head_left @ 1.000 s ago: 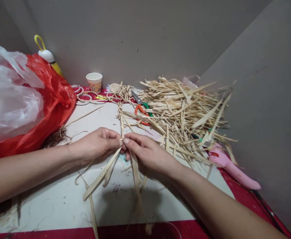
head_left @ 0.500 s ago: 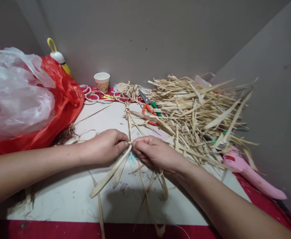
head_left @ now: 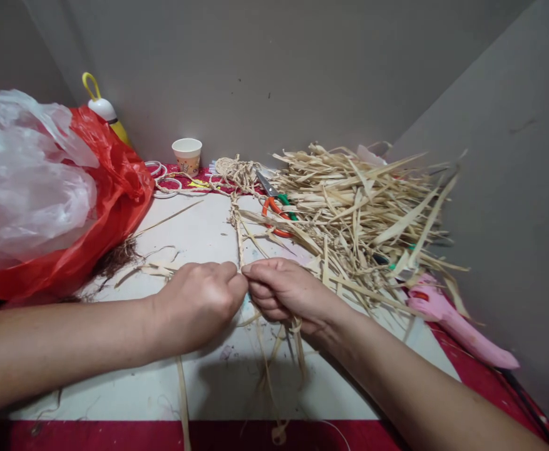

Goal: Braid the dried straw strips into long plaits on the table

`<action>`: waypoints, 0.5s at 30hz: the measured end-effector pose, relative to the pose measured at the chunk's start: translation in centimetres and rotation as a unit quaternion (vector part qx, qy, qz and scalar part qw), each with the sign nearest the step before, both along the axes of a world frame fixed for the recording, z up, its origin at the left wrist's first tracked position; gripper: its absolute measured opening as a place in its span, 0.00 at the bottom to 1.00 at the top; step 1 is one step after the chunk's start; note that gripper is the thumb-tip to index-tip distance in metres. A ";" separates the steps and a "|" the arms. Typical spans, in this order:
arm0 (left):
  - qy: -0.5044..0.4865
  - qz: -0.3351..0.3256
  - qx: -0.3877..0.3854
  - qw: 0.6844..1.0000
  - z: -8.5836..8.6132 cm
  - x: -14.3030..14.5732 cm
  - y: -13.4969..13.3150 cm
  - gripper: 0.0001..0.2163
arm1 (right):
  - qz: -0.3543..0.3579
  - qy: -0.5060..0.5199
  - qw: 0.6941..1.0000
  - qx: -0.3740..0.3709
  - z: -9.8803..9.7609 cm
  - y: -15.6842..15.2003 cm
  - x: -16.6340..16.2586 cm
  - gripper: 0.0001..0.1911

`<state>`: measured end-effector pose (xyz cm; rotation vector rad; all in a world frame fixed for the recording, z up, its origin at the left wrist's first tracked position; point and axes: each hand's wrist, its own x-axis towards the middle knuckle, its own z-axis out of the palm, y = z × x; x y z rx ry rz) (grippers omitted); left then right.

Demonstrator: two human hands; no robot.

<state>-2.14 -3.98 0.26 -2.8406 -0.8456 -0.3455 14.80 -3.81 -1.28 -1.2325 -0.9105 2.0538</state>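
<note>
A thin braided cord of pale dried husk strips [head_left: 239,241] runs from the back of the white board [head_left: 147,394] down to my hands. My left hand [head_left: 203,300] is closed in a fist at the cord's near end, its knuckles up and its fingertips hidden. Right beside it, my right hand [head_left: 278,288] pinches at the same end between thumb and forefinger, its other fingers curled. Loose strips [head_left: 297,344] hang below the right hand over the board. More strips [head_left: 159,269] stick out behind the left wrist.
A heap of dried strips [head_left: 359,200] lies at the right, scissors [head_left: 277,210] at its left edge. Beyond it rests a pink glue gun [head_left: 462,319]. Red and clear plastic bags [head_left: 124,188] bulge at the left. A paper cup [head_left: 187,156] and a yellow-white bottle [head_left: 107,113] stand at the back.
My left hand has rolled over, knuckles now up, and sits slightly lower. The broad loose strips that hung below it have swung left behind it. The view has shifted slightly.
</note>
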 end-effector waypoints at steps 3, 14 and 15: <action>0.042 -0.027 0.058 0.997 -0.3 0.3 -0.6 0.08 | -0.008 0.013 1.000 -0.010 0.0 -0.1 0.0 0.19; 0.129 -0.104 -0.059 0.984 -0.7 0.5 -5.4 0.05 | 0.000 -0.004 1.000 0.004 0.1 0.0 0.1 0.09; 0.104 -0.116 -0.088 0.984 -0.3 0.2 -5.7 0.04 | 0.002 -0.002 1.000 0.003 0.2 0.0 0.1 0.09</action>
